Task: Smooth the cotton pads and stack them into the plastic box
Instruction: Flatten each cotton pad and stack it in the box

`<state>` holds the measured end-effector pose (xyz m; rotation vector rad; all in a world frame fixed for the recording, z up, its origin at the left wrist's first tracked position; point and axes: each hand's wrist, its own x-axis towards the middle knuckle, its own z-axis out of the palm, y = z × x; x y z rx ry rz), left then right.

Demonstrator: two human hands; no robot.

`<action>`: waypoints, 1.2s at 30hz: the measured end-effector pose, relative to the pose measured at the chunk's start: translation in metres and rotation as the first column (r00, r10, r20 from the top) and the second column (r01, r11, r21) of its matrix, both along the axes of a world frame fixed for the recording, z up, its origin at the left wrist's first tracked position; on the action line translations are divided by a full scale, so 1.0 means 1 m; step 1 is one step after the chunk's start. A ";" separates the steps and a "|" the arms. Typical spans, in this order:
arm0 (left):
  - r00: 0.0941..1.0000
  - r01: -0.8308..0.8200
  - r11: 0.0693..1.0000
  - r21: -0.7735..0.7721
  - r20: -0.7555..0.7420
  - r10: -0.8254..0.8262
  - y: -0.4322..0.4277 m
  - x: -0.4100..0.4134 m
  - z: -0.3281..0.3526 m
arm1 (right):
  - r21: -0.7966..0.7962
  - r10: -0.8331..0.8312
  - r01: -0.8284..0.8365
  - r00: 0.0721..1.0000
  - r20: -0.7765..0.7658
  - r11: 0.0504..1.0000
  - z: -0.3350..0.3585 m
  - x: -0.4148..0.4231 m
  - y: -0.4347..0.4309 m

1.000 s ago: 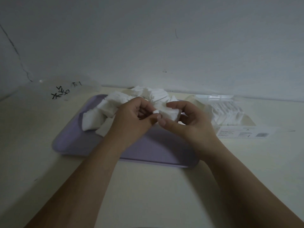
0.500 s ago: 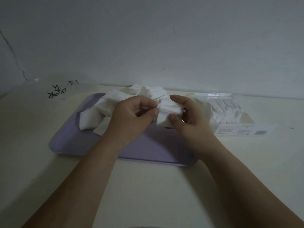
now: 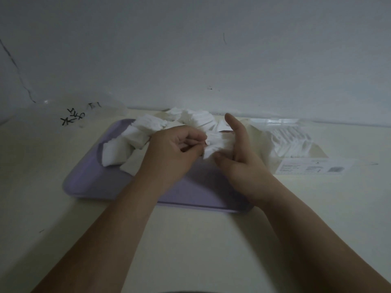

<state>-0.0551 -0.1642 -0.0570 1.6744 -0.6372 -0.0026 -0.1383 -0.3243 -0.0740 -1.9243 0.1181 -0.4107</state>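
1. Pale wall (image 3: 190,49) behind; cream table (image 3: 190,240) in front.
2. Lilac tray (image 3: 95,182), centre; loose pile of cotton pads (image 3: 148,127) heaped on its far-left part.
3. Bundle (image 3: 220,142) of pads, held above tray centre betw. both hands; edges uneven, not yet squared.
4. Left hand (image 3: 171,153): fingers curled, tips pinching bundle's left edge; narrow grip.
5. Right hand (image 3: 243,161): bundle held betw. thumb under near edge and nearly straight fingers on right side; index finger points away from the person.
6. Plastic box (image 3: 275,122), clear, right of tray; part-filled w. stacked pads (image 3: 289,142); white label on near wall.
7. Step, by judgement: smoothing/aligning bundle; stacking not yet done.
8. Next calls for: flatten bundle, square its edges, carry it right and set it in the box beside those already there.
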 end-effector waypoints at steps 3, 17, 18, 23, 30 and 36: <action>0.995 -0.046 0.998 0.038 0.095 0.043 -0.001 -0.001 -0.001 | 0.002 -0.067 0.067 0.997 0.035 0.998 -0.003 0.002 -0.001; 0.892 -0.090 0.967 0.240 0.452 -0.029 0.000 0.001 0.001 | 0.156 -0.021 0.013 0.999 0.044 0.988 0.001 0.003 -0.001; 0.896 -0.095 0.965 0.246 0.444 -0.026 0.000 0.000 0.002 | 0.140 -0.009 0.005 0.999 0.030 0.990 0.000 0.003 -0.001; 0.921 -0.071 0.966 0.249 0.389 -0.033 0.000 -0.003 0.004 | 0.103 -0.025 0.024 1.000 0.010 0.994 -0.002 0.005 -0.002; 0.885 -0.083 0.961 0.264 0.462 -0.051 0.000 0.001 0.002 | 0.076 -0.059 0.056 0.998 0.038 0.996 -0.004 0.006 -0.004; 0.969 -0.089 0.953 0.290 0.245 0.015 0.005 0.007 0.000 | 0.159 -0.043 0.034 0.998 0.054 0.987 -0.006 0.010 -0.005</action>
